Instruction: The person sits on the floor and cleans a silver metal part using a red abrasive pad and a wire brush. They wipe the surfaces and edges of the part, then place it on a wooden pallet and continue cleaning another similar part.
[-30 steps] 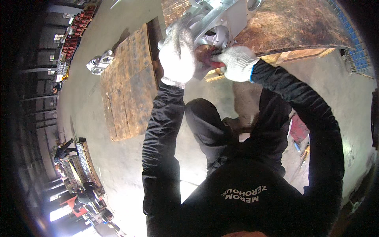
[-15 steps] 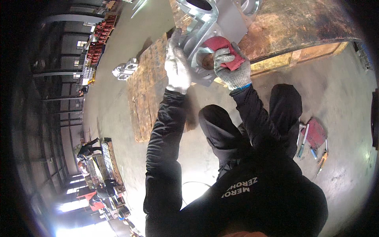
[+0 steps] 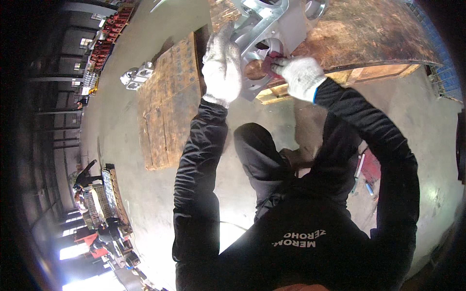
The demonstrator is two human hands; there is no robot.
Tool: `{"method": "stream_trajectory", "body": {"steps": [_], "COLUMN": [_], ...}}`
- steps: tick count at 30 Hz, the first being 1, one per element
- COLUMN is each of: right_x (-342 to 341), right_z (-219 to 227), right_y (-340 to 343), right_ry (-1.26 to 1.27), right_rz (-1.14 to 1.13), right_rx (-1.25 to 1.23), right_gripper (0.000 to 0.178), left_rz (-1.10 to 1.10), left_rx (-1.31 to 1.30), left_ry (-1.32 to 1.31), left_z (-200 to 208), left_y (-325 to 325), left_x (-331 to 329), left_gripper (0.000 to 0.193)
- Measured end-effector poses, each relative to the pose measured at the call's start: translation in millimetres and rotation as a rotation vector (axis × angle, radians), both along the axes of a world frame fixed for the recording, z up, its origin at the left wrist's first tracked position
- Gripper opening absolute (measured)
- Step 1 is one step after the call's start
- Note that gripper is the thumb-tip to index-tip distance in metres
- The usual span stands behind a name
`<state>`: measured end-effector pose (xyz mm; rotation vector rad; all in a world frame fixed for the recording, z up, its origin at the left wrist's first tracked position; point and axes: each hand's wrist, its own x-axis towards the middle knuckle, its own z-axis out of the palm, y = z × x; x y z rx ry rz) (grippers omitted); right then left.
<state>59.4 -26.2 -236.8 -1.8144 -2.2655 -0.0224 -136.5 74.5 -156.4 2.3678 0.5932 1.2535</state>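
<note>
A silver-grey metal casting (image 3: 262, 28) with round openings lies at the wooden table's near left corner. My left hand (image 3: 222, 70), in a whitish knit glove, rests along the casting's left side with fingers stretched out. In a matching glove, my right hand (image 3: 302, 77) is closed on a red sheet (image 3: 273, 62), pressed into a round opening at the casting's near end. Whether the sheet is cloth or sandpaper I cannot tell. My right fingertips are partly hidden by the sheet and the hand itself.
The casting's wooden table (image 3: 364, 36) extends right. A wooden pallet (image 3: 170, 104) stands left, with another metal casting (image 3: 137, 76) beyond it. Tools (image 3: 359, 169) lie with a red piece (image 3: 371, 167) on the floor by my right leg. Other people (image 3: 109, 230) work far left.
My right hand has turned, its wrist swinging right and elbow outward, and the red sheet has gone deeper into the opening. My left hand stays against the casting. The view has shifted slightly.
</note>
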Motion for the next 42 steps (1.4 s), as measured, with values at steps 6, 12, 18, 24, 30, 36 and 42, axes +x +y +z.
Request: {"method": "stream_trajectory", "body": {"steps": [6, 12, 18, 24, 30, 36, 42], "right_x": [-58.4, -89.4, -58.1, -82.7, -34.8, -77.3, -30.1], "right_z": [-1.0, -36.3, -3.7, 16.5, 25.1, 5.3, 14.7], "right_y": [-21.1, 1.3, 13.1, -32.2, -23.6, -43.8, -145.7], "right_ry": [2.016, 3.601, 3.687, 2.392, 0.417, 0.877, 0.871], "right_rz": [-0.085, 0.604, 1.050, 0.096, -0.059, -0.108, -0.178], "right_rx": [-0.600, -0.343, -0.440, -0.308, -0.304, -0.083, 0.129], "right_gripper": [0.035, 0.026, 0.019, 0.050, 0.042, 0.054, 0.059], "left_rz": [0.073, -0.027, -0.148, 0.050, 0.459, 0.555, 0.430], "left_rx": [0.084, -0.095, -0.274, -0.134, 0.158, 0.136, 0.146], "left_ry": [0.077, 0.033, 0.076, 0.091, 0.567, 0.691, 0.640], "left_z": [5.2, 3.9, 4.1, 10.2, 14.2, 30.0, 22.9], "left_y": [-4.6, -5.2, 3.6, -8.9, -20.6, -27.8, -42.4], "left_x": [11.0, 9.4, -0.9, 5.2, 13.2, 17.7, -4.3], "left_gripper": [0.042, 0.041, 0.071, 0.048, 0.073, 0.068, 0.070]}}
